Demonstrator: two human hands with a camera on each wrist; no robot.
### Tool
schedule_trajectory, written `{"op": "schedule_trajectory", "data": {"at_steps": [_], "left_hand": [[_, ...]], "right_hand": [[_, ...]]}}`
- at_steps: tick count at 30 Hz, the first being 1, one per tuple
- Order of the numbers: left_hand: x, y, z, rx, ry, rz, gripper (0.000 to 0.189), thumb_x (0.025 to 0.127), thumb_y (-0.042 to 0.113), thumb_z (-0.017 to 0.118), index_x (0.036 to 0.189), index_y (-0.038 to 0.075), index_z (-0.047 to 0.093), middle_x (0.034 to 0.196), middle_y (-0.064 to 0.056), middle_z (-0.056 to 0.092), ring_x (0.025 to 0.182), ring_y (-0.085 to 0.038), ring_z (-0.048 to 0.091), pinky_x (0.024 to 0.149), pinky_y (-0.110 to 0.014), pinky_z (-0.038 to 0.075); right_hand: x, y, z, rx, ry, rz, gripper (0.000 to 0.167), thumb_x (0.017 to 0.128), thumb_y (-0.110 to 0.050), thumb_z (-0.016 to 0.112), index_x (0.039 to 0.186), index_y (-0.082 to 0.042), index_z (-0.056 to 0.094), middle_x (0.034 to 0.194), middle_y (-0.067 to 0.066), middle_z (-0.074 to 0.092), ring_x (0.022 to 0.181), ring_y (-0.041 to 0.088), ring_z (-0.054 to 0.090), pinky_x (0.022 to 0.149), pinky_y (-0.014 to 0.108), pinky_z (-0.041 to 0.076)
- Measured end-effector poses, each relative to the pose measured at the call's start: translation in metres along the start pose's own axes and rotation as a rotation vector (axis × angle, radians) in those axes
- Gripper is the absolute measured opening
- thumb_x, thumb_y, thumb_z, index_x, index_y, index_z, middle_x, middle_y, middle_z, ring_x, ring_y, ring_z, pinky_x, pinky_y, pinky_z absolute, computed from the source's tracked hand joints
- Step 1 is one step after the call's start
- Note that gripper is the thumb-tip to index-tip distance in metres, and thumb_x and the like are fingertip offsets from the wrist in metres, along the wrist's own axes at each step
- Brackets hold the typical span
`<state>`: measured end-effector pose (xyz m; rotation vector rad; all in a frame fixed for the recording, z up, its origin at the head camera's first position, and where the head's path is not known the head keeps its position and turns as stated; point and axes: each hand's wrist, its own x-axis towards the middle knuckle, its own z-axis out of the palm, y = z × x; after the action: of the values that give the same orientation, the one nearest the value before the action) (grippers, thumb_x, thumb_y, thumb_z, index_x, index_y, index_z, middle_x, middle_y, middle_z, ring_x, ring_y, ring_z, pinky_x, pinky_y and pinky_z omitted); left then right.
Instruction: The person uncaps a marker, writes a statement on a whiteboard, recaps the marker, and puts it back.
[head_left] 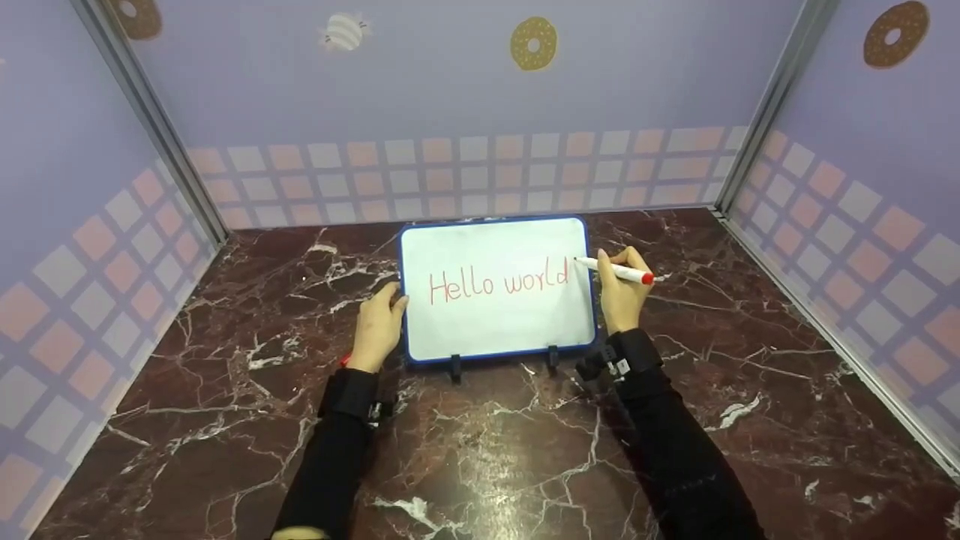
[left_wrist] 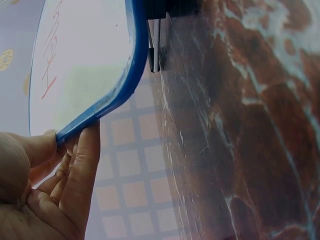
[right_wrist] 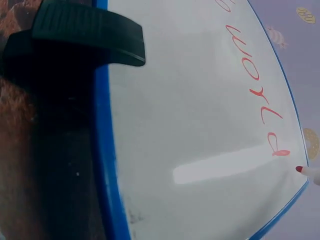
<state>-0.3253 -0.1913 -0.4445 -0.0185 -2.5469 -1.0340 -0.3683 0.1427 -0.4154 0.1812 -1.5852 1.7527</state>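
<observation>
A whiteboard (head_left: pixel 499 322) with a blue frame leans back on a stand, and red writing on it reads "Hello world". My left hand (head_left: pixel 379 326) pinches the board's left edge. In the left wrist view, the thumb lies on the front side and the fingers (left_wrist: pixel 82 170) reach behind the frame. My right hand (head_left: pixel 624 292) holds a white marker (head_left: pixel 615 270) with a red end, at the board's right side. The marker's tip (right_wrist: pixel 299 169) is beside the letter "d"; whether it touches the surface I cannot tell. The right hand itself is outside the right wrist view.
Black stand clips (head_left: pixel 456 367) hold the board's lower edge, one more (right_wrist: pixel 90 32) looming large in the right wrist view. Everything stands on a dark red marbled tabletop (head_left: pixel 480 450). Lilac walls (head_left: pixel 450 97) with checks and doughnut pictures enclose the back and both sides.
</observation>
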Motion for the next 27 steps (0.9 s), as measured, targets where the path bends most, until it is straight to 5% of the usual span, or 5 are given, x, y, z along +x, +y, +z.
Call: {"op": "schedule_trajectory", "data": {"at_steps": [9,17,27], "left_hand": [[0.000,0.000,0.001,-0.004,0.010,0.000,0.033,0.101,0.013,0.055,0.129,-0.005,0.058,0.099,-0.025,0.069,0.081,-0.035,0.064,0.074,-0.048,0.050],[-0.001,-0.001,0.000,-0.003,0.017,0.012,0.034,0.101,0.012,0.055,0.130,-0.006,0.058,0.101,-0.027,0.069,0.084,-0.038,0.066,0.075,-0.050,0.051],[0.000,-0.001,0.002,0.005,0.026,0.000,0.032,0.100,0.013,0.057,0.127,-0.004,0.060,0.097,-0.024,0.069,0.080,-0.036,0.064,0.073,-0.049,0.050]], "right_hand": [[-0.002,0.001,0.001,-0.037,-0.004,-0.054,0.026,0.086,0.009,0.064,0.072,0.020,0.045,0.059,-0.001,0.051,0.052,0.006,0.050,0.052,0.015,0.040],[-0.001,-0.002,0.002,-0.142,0.003,-0.083,0.026,0.079,0.016,0.057,0.064,0.017,0.036,0.057,-0.004,0.033,0.054,0.000,0.028,0.055,0.017,0.022],[0.001,-0.010,0.001,-0.157,0.031,-0.076,0.028,0.076,0.016,0.055,0.062,0.014,0.031,0.053,-0.007,0.028,0.051,-0.002,0.021,0.053,0.018,0.017]]}}
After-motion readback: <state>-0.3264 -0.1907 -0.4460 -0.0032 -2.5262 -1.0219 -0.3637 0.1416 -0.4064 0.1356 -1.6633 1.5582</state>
